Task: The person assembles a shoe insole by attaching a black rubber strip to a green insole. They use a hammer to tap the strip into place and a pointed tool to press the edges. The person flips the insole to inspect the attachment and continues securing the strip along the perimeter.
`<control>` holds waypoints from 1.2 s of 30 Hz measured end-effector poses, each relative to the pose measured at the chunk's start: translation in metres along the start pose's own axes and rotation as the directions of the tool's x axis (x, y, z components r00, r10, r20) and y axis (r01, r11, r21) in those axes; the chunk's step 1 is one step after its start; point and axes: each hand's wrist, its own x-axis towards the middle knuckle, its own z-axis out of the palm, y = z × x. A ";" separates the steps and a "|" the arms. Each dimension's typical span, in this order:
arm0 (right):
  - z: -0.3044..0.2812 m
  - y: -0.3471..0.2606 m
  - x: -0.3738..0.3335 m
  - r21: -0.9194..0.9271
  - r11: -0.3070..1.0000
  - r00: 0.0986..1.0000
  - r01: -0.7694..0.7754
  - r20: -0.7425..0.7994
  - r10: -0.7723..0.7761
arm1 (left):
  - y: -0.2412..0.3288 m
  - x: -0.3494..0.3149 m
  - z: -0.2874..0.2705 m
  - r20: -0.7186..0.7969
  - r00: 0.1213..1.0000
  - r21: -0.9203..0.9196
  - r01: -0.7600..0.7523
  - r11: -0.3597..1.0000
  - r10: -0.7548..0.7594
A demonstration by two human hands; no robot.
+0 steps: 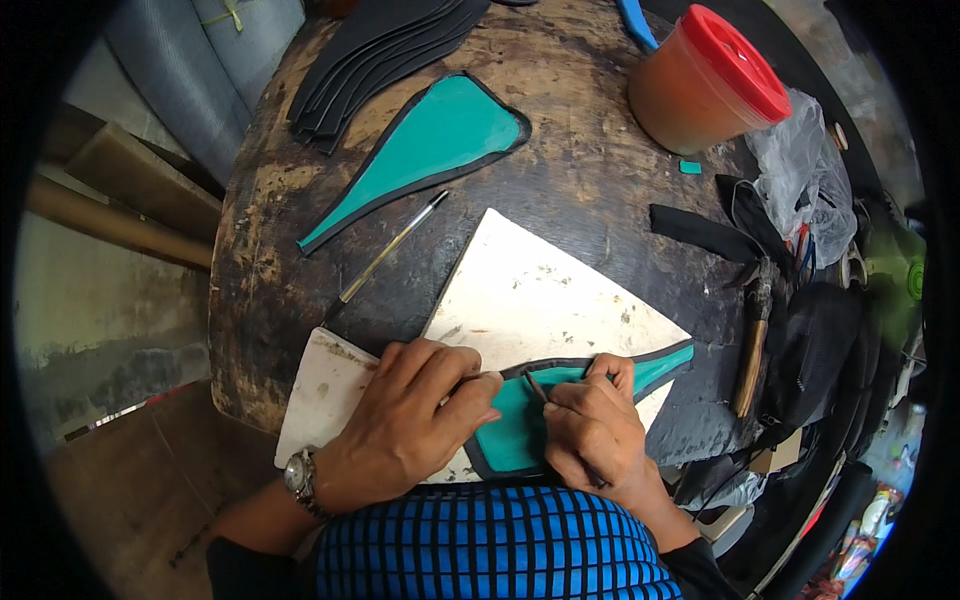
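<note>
On white board (pixel 540 290), teal piece (pixel 515 425) lies pinned between both hands' fingers (pixel 470 385).

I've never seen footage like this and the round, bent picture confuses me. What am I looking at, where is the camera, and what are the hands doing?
There is no machine here: these are a person's two bare hands, filmed by a wide fisheye camera on their head looking down, which bends straight edges.

The left hand, a watch on its wrist, presses down a teal piece with a black border lying on a white board. The right hand holds a thin dark tool against that piece.

On the worn round table lie another teal piece, a stack of black pieces, a pen, an orange tub with a red lid and a hammer.
</note>
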 end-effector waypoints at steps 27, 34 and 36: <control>-0.026 -0.003 0.004 -0.109 0.971 0.960 -0.214 -0.207 0.188 | 0.015 -0.004 -0.001 -0.305 0.951 0.009 -0.043 0.999 0.043; -0.034 0.003 0.001 -0.237 0.970 0.937 0.060 -0.320 -0.137 | 0.021 0.000 -0.014 -0.393 0.820 0.334 -0.294 0.895 0.416; -0.035 0.004 0.001 -0.291 0.949 0.898 0.120 -0.377 -0.229 | 0.022 0.003 -0.013 -0.403 0.774 0.406 -0.327 0.853 0.489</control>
